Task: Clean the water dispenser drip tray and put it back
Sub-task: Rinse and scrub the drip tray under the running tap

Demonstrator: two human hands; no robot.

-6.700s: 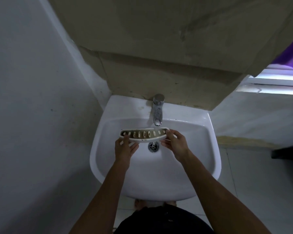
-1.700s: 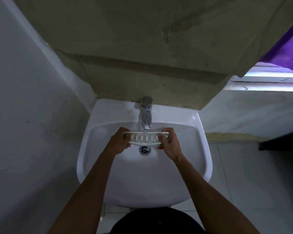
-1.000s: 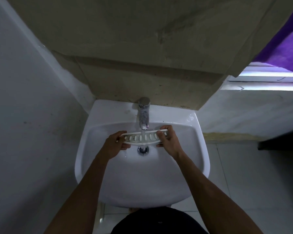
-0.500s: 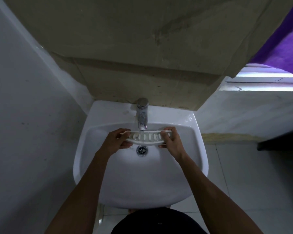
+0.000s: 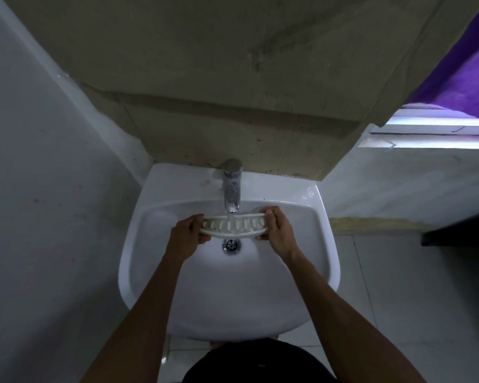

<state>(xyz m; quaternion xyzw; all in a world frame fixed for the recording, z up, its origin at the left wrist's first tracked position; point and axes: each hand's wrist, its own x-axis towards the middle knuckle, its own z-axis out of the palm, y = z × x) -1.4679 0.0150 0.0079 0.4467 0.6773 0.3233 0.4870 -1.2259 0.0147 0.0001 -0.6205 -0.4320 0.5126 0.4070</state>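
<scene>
I have the white, curved, slotted plastic drip tray held over the white ceramic washbasin, directly under the chrome tap, with a thin stream of water landing near the middle of its far edge. My left hand grips the tray's left end, fingers curled round it, and my right hand grips the right end the same way. The tray sits just above the chrome drain.

I judge this to be the rinsing step, with the return to the dispenser not yet begun. The next move calls for tilting and sliding the tray so the water reaches every slot, then tipping it to drain.

Its long axis runs left to right across the basin. The slotted face points up toward me, the straight edge far, the bowed edge near.
</scene>
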